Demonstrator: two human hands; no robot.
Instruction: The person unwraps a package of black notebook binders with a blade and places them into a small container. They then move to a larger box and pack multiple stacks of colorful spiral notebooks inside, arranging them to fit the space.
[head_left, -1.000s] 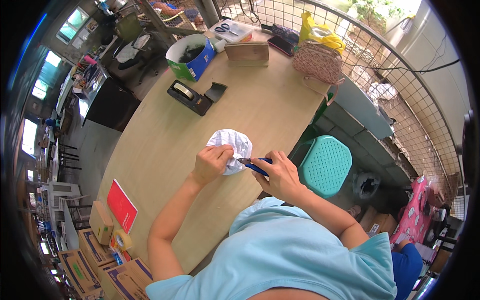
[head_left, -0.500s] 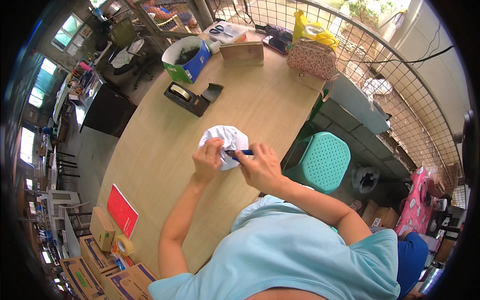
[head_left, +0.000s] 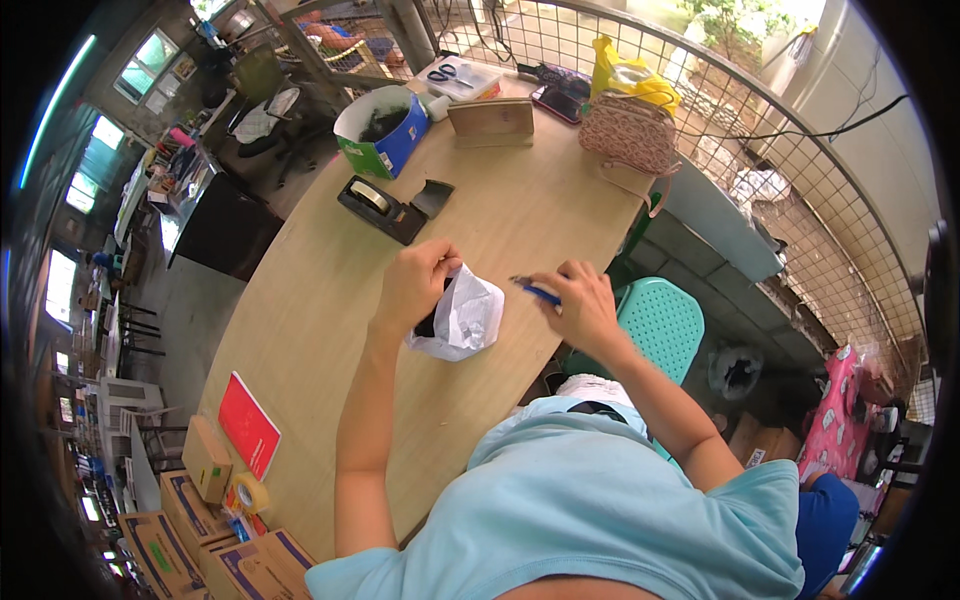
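White bag (head_left: pixel 470 312), mid-frame: L hand (head_left: pixel 418 283) pinches its rim, smth dark showing at mouth. R hand (head_left: pixel 583 305), apart, grips blue-handled pliers (head_left: pixel 543 293). Upper frame, L of ctr, on tabletop (head_left: pixel 310 330): blue/green box (head_left: pixel 406 146) w/ dark stuff inside.

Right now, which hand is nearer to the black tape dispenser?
Left. The left hand, pinching the white bag, is just below the black tape dispenser in the picture; the right hand, holding the blue-handled pliers, is farther off, to its lower right.
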